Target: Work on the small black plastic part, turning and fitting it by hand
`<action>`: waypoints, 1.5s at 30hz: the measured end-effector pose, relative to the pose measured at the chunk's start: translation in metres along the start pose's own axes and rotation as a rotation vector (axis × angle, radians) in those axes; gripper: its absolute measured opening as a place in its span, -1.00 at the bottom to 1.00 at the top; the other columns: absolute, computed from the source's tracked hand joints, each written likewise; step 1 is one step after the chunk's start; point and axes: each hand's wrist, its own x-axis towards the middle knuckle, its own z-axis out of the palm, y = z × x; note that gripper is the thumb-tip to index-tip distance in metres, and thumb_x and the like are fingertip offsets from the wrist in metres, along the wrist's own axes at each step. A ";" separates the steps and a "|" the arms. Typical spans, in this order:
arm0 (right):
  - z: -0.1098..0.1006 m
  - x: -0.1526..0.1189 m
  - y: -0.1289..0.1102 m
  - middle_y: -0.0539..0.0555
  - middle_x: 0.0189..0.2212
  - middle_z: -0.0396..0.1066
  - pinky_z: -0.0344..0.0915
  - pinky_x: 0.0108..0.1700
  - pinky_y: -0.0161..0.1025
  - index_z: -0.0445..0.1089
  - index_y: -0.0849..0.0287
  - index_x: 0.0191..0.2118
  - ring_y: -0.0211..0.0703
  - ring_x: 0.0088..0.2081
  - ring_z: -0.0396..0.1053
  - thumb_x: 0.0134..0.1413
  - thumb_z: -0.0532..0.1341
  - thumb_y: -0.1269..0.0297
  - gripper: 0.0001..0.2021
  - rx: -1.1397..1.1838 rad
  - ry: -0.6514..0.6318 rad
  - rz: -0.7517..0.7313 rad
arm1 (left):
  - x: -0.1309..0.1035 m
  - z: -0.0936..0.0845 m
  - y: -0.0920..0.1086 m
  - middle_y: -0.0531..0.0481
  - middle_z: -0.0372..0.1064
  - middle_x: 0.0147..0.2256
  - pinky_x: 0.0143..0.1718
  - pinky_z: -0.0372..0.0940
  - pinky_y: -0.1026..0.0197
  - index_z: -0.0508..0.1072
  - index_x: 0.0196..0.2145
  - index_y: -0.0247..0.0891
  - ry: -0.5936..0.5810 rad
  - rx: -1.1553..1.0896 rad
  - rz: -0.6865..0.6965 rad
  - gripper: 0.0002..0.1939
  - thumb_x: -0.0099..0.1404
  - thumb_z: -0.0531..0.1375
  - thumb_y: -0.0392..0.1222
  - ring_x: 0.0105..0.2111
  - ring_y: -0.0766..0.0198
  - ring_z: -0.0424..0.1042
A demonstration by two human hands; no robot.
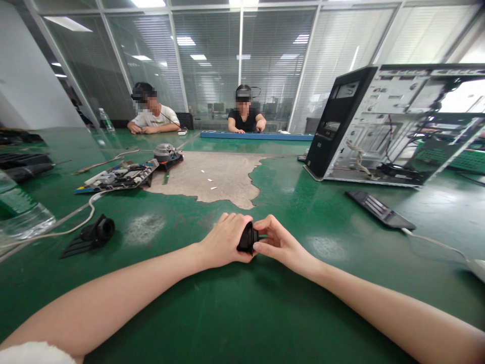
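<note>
Just above the green tabletop (pixel 212 313), in the middle of the head view, both hands meet on a small black part (pixel 247 238). My left hand (pixel 225 241) is wrapped round its left side, and my fingers hide much of it. With thumb and forefinger, my right hand (pixel 282 245) pinches the right edge of the same part. Its exact kind does not show. Off to the left lies another black plastic piece (pixel 94 232) with a round opening and flat slats, apart from both hands.
An opened computer case (pixel 341 131) stands at the right, near a black flat device (pixel 379 210) with a white cable. A circuit board (pixel 117 177) and cooler (pixel 166 153) lie left, beyond a plastic bottle (pixel 22 207). Two people (pixel 246 119) sit across the table.
</note>
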 end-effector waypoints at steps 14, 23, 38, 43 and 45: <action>0.001 0.002 -0.005 0.02 -0.27 0.24 0.30 -0.21 -0.22 0.15 0.13 -0.24 -0.23 -0.22 0.29 -0.06 0.21 0.24 -0.73 -0.031 0.018 0.057 | 0.000 0.000 0.000 -0.09 0.26 -0.21 -0.21 0.08 0.08 0.09 -0.08 -0.29 0.017 -0.008 0.000 -0.41 -0.03 0.19 -0.04 -0.23 0.09 0.24; 0.002 0.001 -0.003 -0.04 -0.35 0.24 0.31 -0.27 -0.28 0.15 0.12 -0.31 -0.30 -0.32 0.30 -0.07 0.22 0.19 -0.76 0.014 0.051 0.031 | 0.001 0.002 0.000 -0.10 0.26 -0.21 -0.22 0.08 0.08 0.10 -0.10 -0.30 0.024 0.007 0.006 -0.43 -0.03 0.18 -0.02 -0.24 0.09 0.24; 0.002 0.000 -0.001 -0.01 -0.26 0.24 0.28 -0.17 -0.23 0.11 0.10 -0.25 -0.27 -0.23 0.30 -0.08 0.23 0.30 -0.71 -0.029 0.008 0.015 | 0.000 -0.001 0.001 -0.09 0.26 -0.20 -0.21 0.08 0.08 0.10 -0.08 -0.29 -0.004 -0.001 -0.006 -0.41 -0.04 0.19 -0.05 -0.23 0.08 0.24; 0.002 -0.001 -0.002 -0.05 -0.34 0.23 0.31 -0.26 -0.25 0.10 0.10 -0.29 -0.29 -0.31 0.31 -0.05 0.20 0.25 -0.76 0.033 0.013 0.030 | 0.001 -0.001 0.001 -0.09 0.26 -0.21 -0.22 0.08 0.08 0.10 -0.09 -0.30 0.005 0.008 -0.003 -0.42 -0.03 0.19 -0.04 -0.24 0.08 0.24; 0.002 0.000 -0.003 -0.05 -0.36 0.24 0.31 -0.27 -0.25 0.10 0.11 -0.30 -0.28 -0.30 0.31 -0.04 0.19 0.23 -0.77 0.032 0.022 0.035 | 0.001 0.000 0.001 -0.10 0.26 -0.21 -0.22 0.08 0.08 0.09 -0.09 -0.31 0.010 0.009 -0.001 -0.42 -0.03 0.19 -0.04 -0.24 0.09 0.24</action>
